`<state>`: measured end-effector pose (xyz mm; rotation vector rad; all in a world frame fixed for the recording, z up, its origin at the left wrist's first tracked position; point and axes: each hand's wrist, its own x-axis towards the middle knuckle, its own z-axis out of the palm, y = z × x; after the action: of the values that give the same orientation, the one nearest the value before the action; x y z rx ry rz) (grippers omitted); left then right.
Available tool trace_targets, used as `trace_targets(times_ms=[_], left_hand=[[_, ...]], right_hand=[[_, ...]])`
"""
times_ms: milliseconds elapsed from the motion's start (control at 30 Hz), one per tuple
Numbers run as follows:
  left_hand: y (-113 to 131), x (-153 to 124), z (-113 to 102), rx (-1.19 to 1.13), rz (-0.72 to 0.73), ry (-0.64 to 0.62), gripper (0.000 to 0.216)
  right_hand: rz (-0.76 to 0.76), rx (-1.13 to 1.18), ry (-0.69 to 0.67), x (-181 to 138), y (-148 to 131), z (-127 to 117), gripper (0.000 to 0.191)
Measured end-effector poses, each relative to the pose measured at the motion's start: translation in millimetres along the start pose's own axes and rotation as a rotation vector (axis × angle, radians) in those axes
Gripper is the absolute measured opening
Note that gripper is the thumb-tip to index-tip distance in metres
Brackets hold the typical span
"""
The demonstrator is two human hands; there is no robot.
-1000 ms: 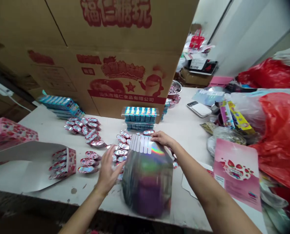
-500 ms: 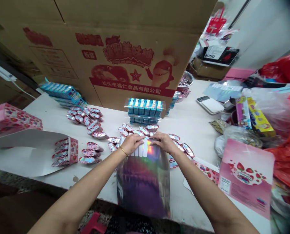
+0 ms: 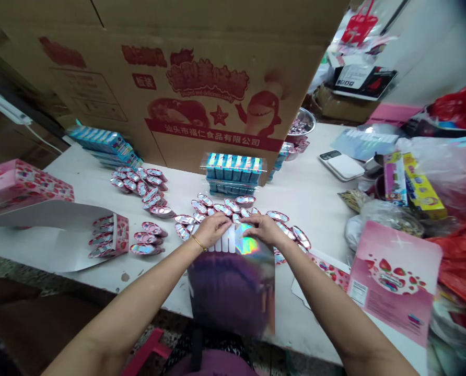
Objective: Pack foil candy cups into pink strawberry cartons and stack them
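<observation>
A shiny holographic sheet (image 3: 233,282) lies flat at the near edge of the white table (image 3: 315,198) and hangs over it. Both my hands pinch its far edge, side by side. My left hand (image 3: 214,228), with a thin bracelet at the wrist, grips the left part of that edge. My right hand (image 3: 263,230) grips the right part, fingers curled down. Several small oval foil-topped cups (image 3: 221,208) lie scattered just beyond my fingers.
Large printed cardboard cartons (image 3: 201,94) stand along the back. Blue packs in clear wrap (image 3: 235,172) sit before them. Another cup cluster (image 3: 142,185), a pink display box with cups (image 3: 109,237) on a grey card, a pink strawberry card (image 3: 393,279), a white scale (image 3: 342,164) and red bags (image 3: 464,224) surround.
My left hand came from the sheet's left side up to its far edge beside my right hand. The sheet slid a little toward me and the view tilted down.
</observation>
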<state>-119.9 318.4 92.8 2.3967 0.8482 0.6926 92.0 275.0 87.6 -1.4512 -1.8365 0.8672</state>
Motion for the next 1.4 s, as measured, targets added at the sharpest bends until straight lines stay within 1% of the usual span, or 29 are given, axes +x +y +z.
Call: trace_targets(times_ms=[67,133,233,333,400,500,567,600,667,733,833,933,1033,1100,1133,1233,1267,1300,1400], left_hand=[[-1.0,-5.0,-1.0,0.036,-0.047,-0.004,0.027],[-1.9,-10.2,-1.5,0.103,-0.081,-0.026,0.027],[-2.0,-14.4,-0.1,0.192,-0.036,-0.068,0.024],[-1.7,-12.9,3.8,0.156,-0.009,-0.126,0.024],[-2.1,-10.9,5.5,0.093,-0.048,-0.133,0.02],[-3.1,-9.4,4.9,0.069,-0.099,-0.127,0.02],[-3.4,-9.3,4.1,0.08,-0.106,-0.146,0.021],[-3.4,-9.5,4.2,0.089,-0.1,-0.155,0.021],[-3.3,-9.9,5.3,0.117,-0.074,-0.173,0.023],[-3.4,-10.6,7.0,0.134,-0.057,-0.203,0.026],[-4.4,-12.7,8.7,0.098,-0.068,-0.229,0.024],[-6.9,-14.6,9.2,0.067,-0.081,-0.183,0.022],[-12.0,-14.2,10.8,0.089,-0.115,-0.152,0.021],[-17.3,-12.2,12.6,0.061,-0.147,-0.154,0.021],[-20.3,-10.8,13.3,0.026,-0.173,-0.154,0.022],[-29.5,-5.5,13.4,-0.09,-0.268,-0.139,0.026],[-32.3,-3.6,12.7,-0.124,-0.291,-0.131,0.027],[-34.8,-1.8,11.9,-0.157,-0.306,-0.125,0.028],[-40.6,2.0,10.5,-0.264,-0.33,-0.106,0.03]], right_hand=[[0.004,-0.048,0.001,-0.7,-0.3,4.2,0.034],[0.052,-0.054,-0.011,-0.5,-1.0,8.5,0.032],[0.095,0.019,-0.067,0.5,-3.1,12.6,0.036],[0.015,0.067,-0.127,-0.5,-5.9,12.2,0.04],[-0.055,-0.029,-0.112,-3.4,-7.5,9.4,0.04],[-0.146,-0.28,-0.099,-10.5,-8.9,3.9,0.032],[-0.181,-0.391,-0.122,-14.8,-8.9,1.4,0.034],[-0.191,-0.408,-0.135,-16.2,-8.3,0.5,0.036],[-0.204,-0.374,-0.167,-16.9,-6.1,-0.7,0.038],[-0.184,-0.289,-0.234,-14.8,-2.2,-1.7,0.04],[-0.052,-0.152,-0.347,-7.5,5.9,-3.4,0.049],[0.052,-0.052,-0.363,2.6,15.1,-4.4,0.053],[0.041,-0.076,-0.372,12.5,22.2,-3.5,0.051],[-0.034,-0.195,-0.366,17.8,23.3,-0.7,0.05],[-0.102,-0.278,-0.326,19.8,22.2,1.8,0.047],[-0.381,-0.528,-0.077,24.2,12.9,14.9,0.027],[-0.458,-0.587,-0.011,25.2,9.0,20.9,0.024],[-0.512,-0.629,0.028,26.0,5.5,27.2,0.025],[-0.591,-0.662,0.045,27.3,2.8,44.4,0.026]])
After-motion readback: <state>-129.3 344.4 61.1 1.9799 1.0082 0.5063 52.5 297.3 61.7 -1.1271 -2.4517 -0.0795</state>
